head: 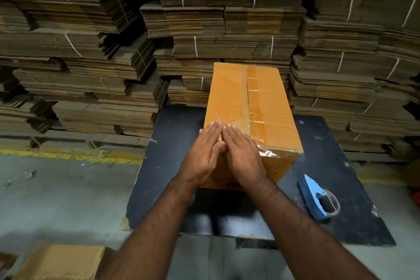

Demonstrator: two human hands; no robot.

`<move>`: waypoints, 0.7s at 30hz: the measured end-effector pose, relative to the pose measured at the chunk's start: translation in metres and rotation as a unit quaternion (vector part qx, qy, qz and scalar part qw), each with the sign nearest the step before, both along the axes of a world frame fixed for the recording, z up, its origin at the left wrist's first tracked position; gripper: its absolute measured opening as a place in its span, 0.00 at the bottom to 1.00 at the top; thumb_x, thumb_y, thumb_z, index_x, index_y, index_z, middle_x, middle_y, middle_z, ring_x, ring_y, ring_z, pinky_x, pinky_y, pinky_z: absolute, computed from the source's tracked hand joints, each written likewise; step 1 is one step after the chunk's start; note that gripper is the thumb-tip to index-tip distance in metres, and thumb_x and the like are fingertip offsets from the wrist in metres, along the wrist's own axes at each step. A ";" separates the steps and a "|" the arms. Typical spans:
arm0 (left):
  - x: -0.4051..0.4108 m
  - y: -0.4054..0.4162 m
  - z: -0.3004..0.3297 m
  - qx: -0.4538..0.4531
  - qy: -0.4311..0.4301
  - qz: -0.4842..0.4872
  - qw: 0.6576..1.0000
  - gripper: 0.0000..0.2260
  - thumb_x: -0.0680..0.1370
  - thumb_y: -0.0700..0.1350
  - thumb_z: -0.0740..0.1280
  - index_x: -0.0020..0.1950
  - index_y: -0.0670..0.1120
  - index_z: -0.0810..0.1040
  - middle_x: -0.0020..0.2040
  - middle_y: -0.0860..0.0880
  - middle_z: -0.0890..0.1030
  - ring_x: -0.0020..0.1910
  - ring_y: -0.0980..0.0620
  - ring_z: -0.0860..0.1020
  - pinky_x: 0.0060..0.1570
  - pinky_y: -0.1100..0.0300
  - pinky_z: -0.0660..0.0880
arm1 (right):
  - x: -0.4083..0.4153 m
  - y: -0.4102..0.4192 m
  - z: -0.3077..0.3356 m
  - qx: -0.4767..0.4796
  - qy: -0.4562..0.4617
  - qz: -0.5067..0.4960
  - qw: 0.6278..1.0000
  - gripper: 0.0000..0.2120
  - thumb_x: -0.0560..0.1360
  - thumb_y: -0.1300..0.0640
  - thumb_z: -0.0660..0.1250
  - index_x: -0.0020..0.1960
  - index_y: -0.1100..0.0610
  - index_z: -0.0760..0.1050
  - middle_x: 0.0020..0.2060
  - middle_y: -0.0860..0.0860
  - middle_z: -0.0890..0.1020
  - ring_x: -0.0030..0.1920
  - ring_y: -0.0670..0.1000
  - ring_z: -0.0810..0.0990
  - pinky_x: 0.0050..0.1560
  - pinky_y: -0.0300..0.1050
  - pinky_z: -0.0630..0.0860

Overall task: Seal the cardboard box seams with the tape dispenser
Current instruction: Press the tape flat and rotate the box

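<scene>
Head view. Left hand (pixel 203 152) and right hand (pixel 242 153) both lie flat, fingers straight and held together, palms down on the near end of the cardboard box (pixel 229 98). The two hands angle inward so that their fingertips almost meet over the top; neither hand curls round or pinches anything.

Beyond the fingertips the box top runs away from the person, with the centre seam (pixel 247 95) closed and a strip of clear tape (pixel 258 107) along it, glossy and wrinkled in places. Just right of the right hand the tape folds over the near top edge onto the front face.

Box stands on a dark board (pixel 322 143), which shows on both sides of the hands and under the forearms. Tape dispenser (pixel 314 198), blue, lies on that board to the right of the right forearm, apart from it and from the box, untouched.

Behind the box, past the fingertips: bundled stacks of flattened cardboard (pixel 91 52). Grey floor (pixel 56 188) left of the left forearm
</scene>
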State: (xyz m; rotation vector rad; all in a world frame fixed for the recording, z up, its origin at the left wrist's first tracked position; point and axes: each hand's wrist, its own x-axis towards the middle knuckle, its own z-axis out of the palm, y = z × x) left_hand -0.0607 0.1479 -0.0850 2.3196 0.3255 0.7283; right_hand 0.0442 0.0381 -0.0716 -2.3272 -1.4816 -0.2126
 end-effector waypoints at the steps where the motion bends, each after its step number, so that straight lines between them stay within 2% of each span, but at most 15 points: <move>1: -0.001 0.001 0.002 0.006 -0.003 -0.001 1.000 0.23 0.85 0.50 0.55 0.80 0.44 0.59 0.80 0.50 0.60 0.79 0.58 0.53 0.78 0.59 0.49 | 0.003 -0.002 0.001 -0.007 0.004 0.010 1.000 0.30 0.79 0.48 0.47 0.76 0.61 0.65 0.74 0.57 0.68 0.75 0.55 0.65 0.74 0.54 0.63; 4: 0.000 0.009 0.002 0.043 0.010 0.017 0.999 0.23 0.85 0.51 0.55 0.79 0.45 0.61 0.80 0.50 0.59 0.80 0.56 0.52 0.77 0.60 0.52 | 0.015 -0.005 0.002 0.004 0.004 -0.009 1.000 0.27 0.83 0.46 0.51 0.76 0.61 0.65 0.74 0.57 0.69 0.76 0.55 0.65 0.75 0.54 0.62; 7: 0.006 0.016 -0.002 0.098 0.040 0.035 0.994 0.23 0.84 0.53 0.54 0.77 0.45 0.65 0.79 0.49 0.62 0.80 0.51 0.54 0.75 0.52 0.59 | 0.013 -0.006 0.000 0.007 -0.019 -0.061 0.998 0.24 0.84 0.47 0.53 0.75 0.59 0.67 0.73 0.56 0.71 0.74 0.54 0.67 0.75 0.53 0.60; 10: 0.007 0.021 -0.007 0.173 0.021 0.017 0.985 0.21 0.82 0.46 0.63 0.75 0.44 0.70 0.76 0.46 0.68 0.78 0.45 0.60 0.71 0.47 0.66 | 0.010 -0.012 -0.005 0.004 -0.060 -0.042 0.997 0.24 0.83 0.48 0.52 0.74 0.58 0.68 0.72 0.54 0.73 0.73 0.54 0.69 0.72 0.53 0.63; 12: 0.001 0.026 -0.007 0.201 0.020 -0.010 0.979 0.26 0.78 0.38 0.70 0.76 0.44 0.69 0.77 0.47 0.67 0.78 0.44 0.59 0.71 0.48 0.66 | 0.011 -0.017 -0.004 -0.006 -0.060 -0.016 0.998 0.25 0.82 0.48 0.53 0.75 0.57 0.67 0.73 0.54 0.71 0.74 0.53 0.67 0.73 0.55 0.63; 14: -0.005 0.029 -0.003 0.215 0.030 -0.027 0.976 0.30 0.76 0.36 0.72 0.76 0.44 0.68 0.77 0.47 0.66 0.79 0.45 0.57 0.72 0.47 0.65 | 0.013 -0.019 -0.001 -0.015 -0.036 -0.001 0.999 0.25 0.82 0.47 0.55 0.76 0.56 0.65 0.74 0.53 0.69 0.76 0.52 0.64 0.74 0.56 0.62; 18: 0.001 0.026 0.006 0.183 0.038 -0.036 0.982 0.22 0.83 0.48 0.60 0.76 0.42 0.67 0.77 0.45 0.66 0.79 0.48 0.57 0.77 0.46 0.56 | 0.014 -0.015 0.001 0.012 -0.002 -0.033 0.999 0.27 0.84 0.43 0.49 0.76 0.57 0.66 0.74 0.53 0.69 0.76 0.51 0.64 0.76 0.54 0.59; 21: 0.005 0.025 0.000 0.187 0.025 -0.011 0.982 0.24 0.80 0.40 0.67 0.75 0.41 0.68 0.76 0.43 0.68 0.77 0.46 0.62 0.76 0.44 0.60 | 0.011 -0.011 -0.003 0.008 -0.032 -0.042 0.999 0.27 0.83 0.46 0.47 0.74 0.58 0.68 0.72 0.55 0.72 0.74 0.53 0.67 0.74 0.52 0.60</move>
